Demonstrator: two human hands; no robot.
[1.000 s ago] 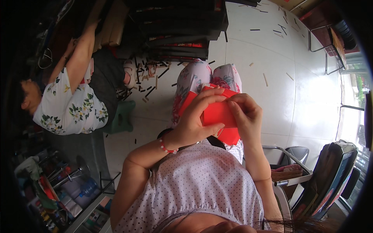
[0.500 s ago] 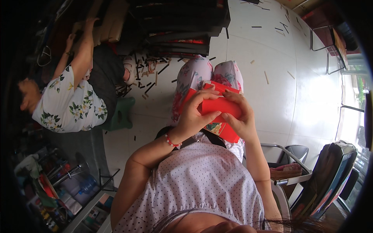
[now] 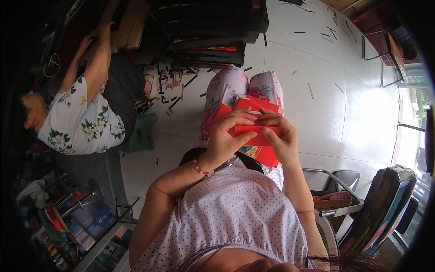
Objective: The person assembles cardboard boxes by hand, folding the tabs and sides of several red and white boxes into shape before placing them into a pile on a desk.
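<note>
Over my lap, my left hand and my right hand grip a red paper piece from its two sides. Thumbs press on the near face and fingers curl over the far edge, so the paper looks folded between them. Other red paper pieces lie beneath on my flowered trousers, one showing past my left hand. A further red sheet sticks out beyond my fingertips. Nearer my waist, a red piece with a coloured print is partly covered by my hands.
At the left a co-worker in a flowered shirt sits by a green stool, arms reaching to stacked boards. Dark stacked panels stand ahead. Short strips litter the floor. A chair with a metal armrest is at my right.
The red paper between my hands has gone from a broad curved face to a narrower, flatter fold. My fingers have drawn nearer. The co-worker's hands have shifted slightly on the boards.
</note>
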